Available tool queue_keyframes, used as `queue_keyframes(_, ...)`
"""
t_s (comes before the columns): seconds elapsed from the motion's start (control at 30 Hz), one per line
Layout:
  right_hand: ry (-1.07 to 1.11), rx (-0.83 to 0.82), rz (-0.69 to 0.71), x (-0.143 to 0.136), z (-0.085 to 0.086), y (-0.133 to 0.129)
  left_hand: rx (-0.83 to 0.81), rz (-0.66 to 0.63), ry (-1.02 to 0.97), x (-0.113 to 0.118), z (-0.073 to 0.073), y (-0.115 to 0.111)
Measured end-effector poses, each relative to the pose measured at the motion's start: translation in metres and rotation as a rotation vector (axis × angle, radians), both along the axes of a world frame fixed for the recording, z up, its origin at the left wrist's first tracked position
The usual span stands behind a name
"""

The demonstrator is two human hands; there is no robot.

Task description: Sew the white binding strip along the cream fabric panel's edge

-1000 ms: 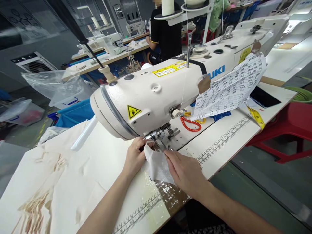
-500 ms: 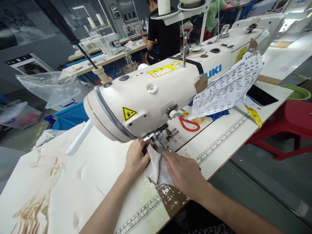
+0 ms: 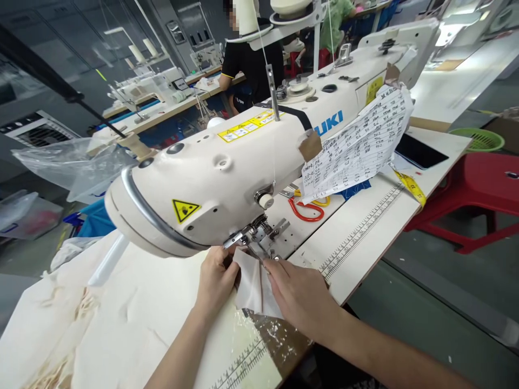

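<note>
A white piece of fabric (image 3: 249, 283) lies in front of the needle area of a large white sewing machine (image 3: 239, 178), with a fold running down its middle. My left hand (image 3: 215, 278) pinches its left edge, thumb on the cloth, fingertips partly hidden under the machine head. On the other side, my right hand (image 3: 302, 294) is closed at the cloth's right edge, its fingertips close to the metal presser parts (image 3: 257, 246). Whether those fingertips touch the metal I cannot tell.
Scissors with red and yellow handles (image 3: 307, 210) lie behind the needle area. A handwritten sheet (image 3: 357, 148) hangs on the machine arm, near a phone (image 3: 421, 151) and a yellow tape measure (image 3: 410, 189). Cream cloth (image 3: 117, 319) covers the left tabletop. A red stool (image 3: 466, 194) stands right.
The camera view has shifted, so the machine appears further left. The fabric between my hands now lies flatter and more spread, where before it was bunched up. Both hands keep their hold near the presser parts.
</note>
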State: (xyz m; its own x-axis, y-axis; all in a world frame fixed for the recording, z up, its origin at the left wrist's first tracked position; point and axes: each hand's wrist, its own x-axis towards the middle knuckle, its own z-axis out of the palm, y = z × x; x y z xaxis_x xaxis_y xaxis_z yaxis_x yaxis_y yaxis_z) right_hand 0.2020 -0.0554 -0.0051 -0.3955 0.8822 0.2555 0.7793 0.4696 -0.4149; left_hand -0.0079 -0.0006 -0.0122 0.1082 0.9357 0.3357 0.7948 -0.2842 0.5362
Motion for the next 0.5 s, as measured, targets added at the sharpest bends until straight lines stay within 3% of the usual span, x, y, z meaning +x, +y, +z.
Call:
queue_keyframes(0.17, -0.047, -0.048, -0.003, -0.003, 0.002, 0.001, 0.174, -0.101, 0.112, 0.002, 0.0, -0.001)
queue_keyframes(0.3, -0.08, 0.004, -0.026, -0.008, -0.002, 0.002, 0.363, -0.209, 0.299, 0.003, 0.002, -0.002)
queue_keyframes(0.5, 0.045, 0.006, -0.054, 0.004, 0.002, -0.024, 0.238, -0.346, 0.453, 0.005, 0.02, -0.01)
